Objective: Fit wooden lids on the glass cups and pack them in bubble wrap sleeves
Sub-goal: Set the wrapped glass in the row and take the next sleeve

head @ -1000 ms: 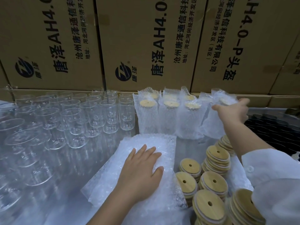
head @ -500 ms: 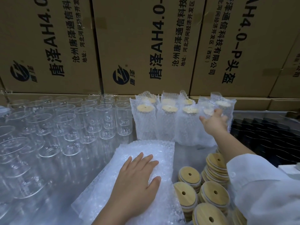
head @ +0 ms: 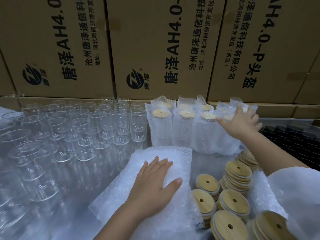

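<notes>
**A:** Where are the finished ones?

**B:** The lidded glass cups in clear bubble wrap sleeves (head: pixel 183 130) stand upright in two rows at the back of the grey tabletop (head: pixel 206 161), right against the foot of the boxes.

**A:** And the hands?

**B:** The right hand (head: pixel 240 121) reaches to the right end of that group. Its fingers are spread and laid over the top of the end wrapped cup (head: pixel 228 144), touching the wrap but not curled round it. The left hand (head: pixel 154 179) lies flat, palm down and fingers straight, on a stack of flat clear bubble wrap sleeves (head: pixel 180 156) in front of the packed rows. It presses on the stack and grasps nothing.

**A:** The loose parts?

**B:** Round pale wooden lids (head: pixel 233 200), each with a small hole, sit in several piles just to the right of the flat sleeves. The empty clear glass cups (head: pixel 97 129) stand upright in close rows across the left half of the table, the nearest ones blurred.

**A:** Around that?

**B:** Brown cardboard boxes (head: pixel 155 49) printed with dark lettering form a wall behind everything. At the far right are black objects (head: pixel 294 141), too dark to make out. A white sleeve (head: pixel 297 196) covers the right forearm.
</notes>
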